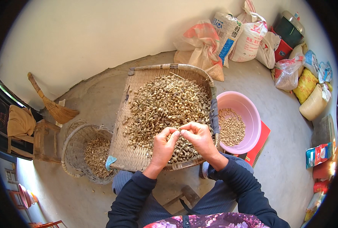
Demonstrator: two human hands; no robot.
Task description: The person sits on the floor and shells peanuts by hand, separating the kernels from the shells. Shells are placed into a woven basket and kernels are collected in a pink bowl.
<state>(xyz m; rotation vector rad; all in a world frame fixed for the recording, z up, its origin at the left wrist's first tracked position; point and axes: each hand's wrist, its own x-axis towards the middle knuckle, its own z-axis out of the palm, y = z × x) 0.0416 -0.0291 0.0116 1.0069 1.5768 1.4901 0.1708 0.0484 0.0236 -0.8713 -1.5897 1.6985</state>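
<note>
My left hand [163, 145] and my right hand [198, 138] meet fingertip to fingertip above a woven winnowing basket [139, 162]. Between the pinched thumbs and forefingers is a small pale piece, mostly hidden, apparently one of the dried pods. A large heap of dried pods [169, 102], many with short stalks, fills much of the basket beneath and beyond my hands. The basket rests at my knees, its rim bound with dark cloth on the right. Close by on the right, a pink plastic basin [251, 122] holds pale, rounded pods or kernels [231, 128].
On the left stands a handled wicker basket [74, 151] with husk-like bits [97, 156]. Beyond it are a straw broom [56, 108] and a wooden chair [44, 139]. Filled sacks [248, 40] line the wall. A red flat item [261, 139] lies under the basin.
</note>
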